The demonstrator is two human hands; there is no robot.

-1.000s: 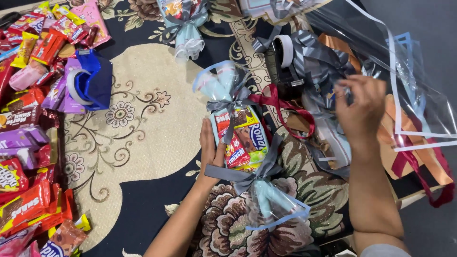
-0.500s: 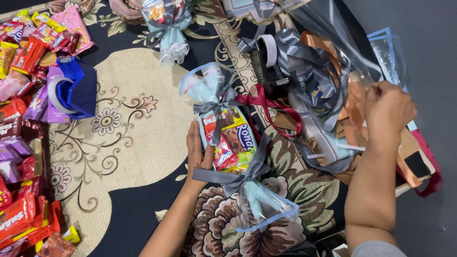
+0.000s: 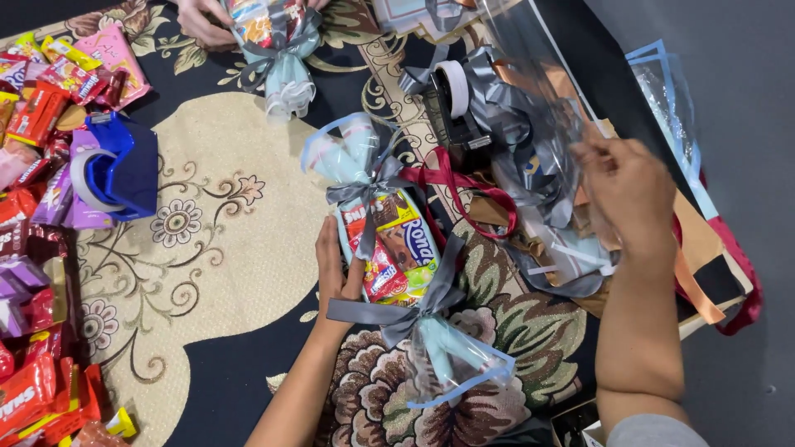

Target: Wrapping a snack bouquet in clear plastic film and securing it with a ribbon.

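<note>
A clear wrapped parcel of snack packets (image 3: 396, 248), tied at both ends with grey ribbon bows, lies on the patterned carpet (image 3: 224, 248). My left hand (image 3: 334, 269) rests flat against its left side, steadying it. My right hand (image 3: 627, 189) is raised to the right over a heap of clear plastic sheets and ribbons (image 3: 538, 165), its fingers pinched on a clear sheet edge.
Loose snack packets (image 3: 37, 248) line the left edge. A blue tape dispenser (image 3: 116, 170) sits left, a black one (image 3: 455, 108) behind the parcel. Another person's hand (image 3: 203, 18) holds a second wrapped parcel (image 3: 277, 50) at the top. Red ribbon (image 3: 464, 186) lies nearby.
The view has shifted. My right hand moved a little left and down over the plastic sheets; my left hand stays on the parcel.
</note>
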